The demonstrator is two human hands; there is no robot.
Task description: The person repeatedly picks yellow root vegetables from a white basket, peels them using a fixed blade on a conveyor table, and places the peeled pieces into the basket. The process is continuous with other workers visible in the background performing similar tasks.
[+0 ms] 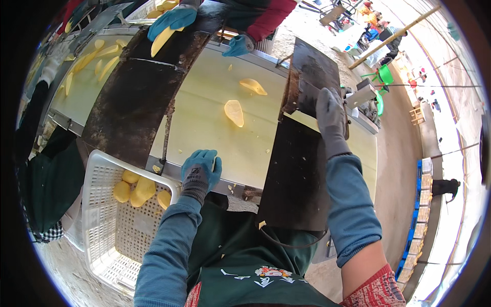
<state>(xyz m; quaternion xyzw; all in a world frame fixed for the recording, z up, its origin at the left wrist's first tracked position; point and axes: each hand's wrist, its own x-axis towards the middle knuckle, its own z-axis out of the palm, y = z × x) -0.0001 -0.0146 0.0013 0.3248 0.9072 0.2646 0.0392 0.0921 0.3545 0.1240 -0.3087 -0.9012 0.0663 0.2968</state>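
Note:
My left hand (pixel 201 170), in a blue-and-grey glove, is over the near edge of a pale conveyor belt (pixel 203 130). Its fingers curl down and a pale sliver shows beside the thumb; the palm is hidden. My right hand (pixel 330 111), in a grey glove, rests along the right edge of a dark, worn plate (pixel 312 73). Its fingers lie close together, and what is under them is hidden. Below it a long black board (pixel 295 176) crosses the belt. Two cut pale-yellow pieces, seemingly potato, lie on the belt: a flat-faced piece (pixel 234 113) and a curved wedge (pixel 253 86).
At my left stands a white perforated plastic crate (pixel 96 215) with several peeled potatoes (pixel 142 192). A second dark board (pixel 130 103) spans the belt. Opposite, a co-worker's blue-gloved hand (pixel 172 23) holds a long potato piece (pixel 162 41). Another worker's gloved hand (pixel 53 67) is far left.

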